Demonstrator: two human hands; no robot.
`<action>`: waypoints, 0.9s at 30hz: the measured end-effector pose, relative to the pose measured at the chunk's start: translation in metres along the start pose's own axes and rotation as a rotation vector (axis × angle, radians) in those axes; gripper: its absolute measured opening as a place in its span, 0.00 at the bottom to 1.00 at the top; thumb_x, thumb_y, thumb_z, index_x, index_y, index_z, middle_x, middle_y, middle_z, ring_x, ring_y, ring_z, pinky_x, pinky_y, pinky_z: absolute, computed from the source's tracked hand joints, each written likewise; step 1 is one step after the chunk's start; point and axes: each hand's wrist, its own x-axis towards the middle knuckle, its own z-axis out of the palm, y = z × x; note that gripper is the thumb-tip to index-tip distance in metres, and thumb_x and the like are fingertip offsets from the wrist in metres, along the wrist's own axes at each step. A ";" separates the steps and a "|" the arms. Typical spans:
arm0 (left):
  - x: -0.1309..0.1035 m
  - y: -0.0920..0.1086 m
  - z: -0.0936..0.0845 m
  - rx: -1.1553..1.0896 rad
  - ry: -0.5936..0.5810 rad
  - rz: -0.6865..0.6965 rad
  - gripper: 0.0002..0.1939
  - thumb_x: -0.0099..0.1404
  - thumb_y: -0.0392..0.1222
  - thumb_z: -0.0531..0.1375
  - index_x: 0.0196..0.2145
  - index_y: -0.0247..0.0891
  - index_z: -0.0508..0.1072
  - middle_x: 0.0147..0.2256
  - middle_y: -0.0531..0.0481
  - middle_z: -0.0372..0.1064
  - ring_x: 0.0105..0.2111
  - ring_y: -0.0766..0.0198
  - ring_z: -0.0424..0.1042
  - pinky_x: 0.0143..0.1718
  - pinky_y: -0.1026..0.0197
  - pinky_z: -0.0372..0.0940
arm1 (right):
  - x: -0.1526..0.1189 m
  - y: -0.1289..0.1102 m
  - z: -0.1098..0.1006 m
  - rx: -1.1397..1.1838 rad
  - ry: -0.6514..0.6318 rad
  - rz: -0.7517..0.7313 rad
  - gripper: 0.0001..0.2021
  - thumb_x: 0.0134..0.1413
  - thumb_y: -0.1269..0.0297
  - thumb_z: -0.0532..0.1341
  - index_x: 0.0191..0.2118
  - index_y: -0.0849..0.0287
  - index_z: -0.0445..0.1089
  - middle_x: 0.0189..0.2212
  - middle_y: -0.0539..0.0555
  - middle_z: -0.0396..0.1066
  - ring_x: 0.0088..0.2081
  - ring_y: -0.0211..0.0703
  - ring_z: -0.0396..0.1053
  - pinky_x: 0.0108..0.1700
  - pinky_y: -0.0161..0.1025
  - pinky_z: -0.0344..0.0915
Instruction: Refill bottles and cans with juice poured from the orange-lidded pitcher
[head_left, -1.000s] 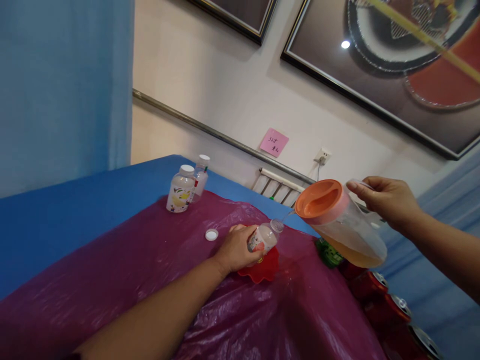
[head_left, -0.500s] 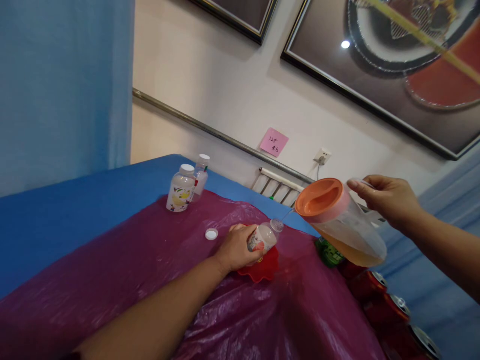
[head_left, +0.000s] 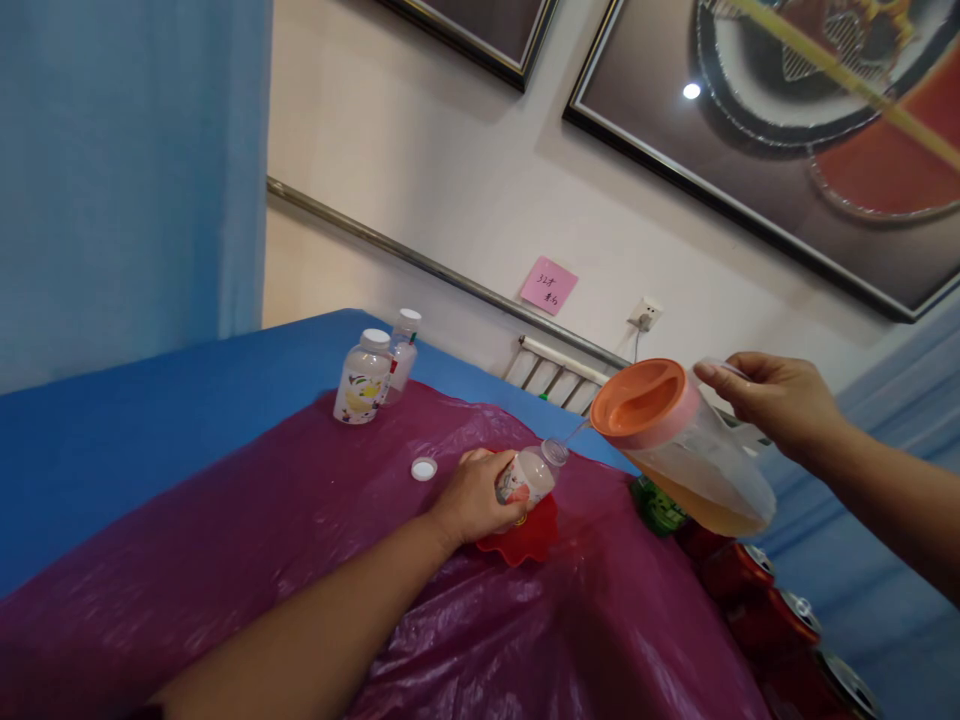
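Note:
My left hand [head_left: 476, 495] is wrapped round a small clear bottle [head_left: 529, 476] with a printed label. The bottle has no cap and leans to the right over a red scalloped dish [head_left: 536, 538]. My right hand [head_left: 784, 400] grips the handle of a clear plastic pitcher [head_left: 705, 470] with an orange lid [head_left: 641, 400]. The pitcher is tipped left, with yellowish liquid in its lower part. A thin stream runs from its spout to the bottle's mouth. Left of my left hand, a white cap [head_left: 424, 469] lies on the purple plastic sheet [head_left: 300, 530].
Two white-capped bottles, one in front [head_left: 363, 378] and one behind [head_left: 405, 350], stand at the back left. A green can [head_left: 658, 505] and several red cans [head_left: 776, 615] line the right edge. Behind the blue table [head_left: 150, 400] are a rail and a radiator.

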 end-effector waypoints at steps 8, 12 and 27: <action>0.000 -0.001 0.000 0.005 0.004 0.024 0.19 0.55 0.45 0.65 0.46 0.45 0.74 0.41 0.49 0.75 0.46 0.50 0.70 0.49 0.53 0.60 | 0.000 0.000 0.000 0.006 -0.031 0.072 0.28 0.41 0.33 0.66 0.19 0.57 0.65 0.14 0.46 0.53 0.17 0.34 0.49 0.18 0.34 0.46; 0.000 0.000 0.000 0.015 0.004 0.014 0.19 0.55 0.46 0.65 0.45 0.45 0.74 0.40 0.48 0.75 0.45 0.50 0.70 0.48 0.53 0.61 | -0.001 0.001 0.001 0.031 -0.036 0.092 0.29 0.40 0.32 0.66 0.20 0.57 0.66 0.13 0.45 0.52 0.17 0.34 0.48 0.17 0.34 0.44; 0.000 0.002 -0.002 0.002 -0.016 0.016 0.19 0.55 0.47 0.66 0.45 0.46 0.74 0.40 0.49 0.74 0.45 0.50 0.70 0.48 0.53 0.61 | -0.002 -0.001 0.000 0.012 -0.040 0.085 0.28 0.40 0.33 0.66 0.21 0.57 0.67 0.14 0.45 0.52 0.17 0.33 0.48 0.18 0.34 0.45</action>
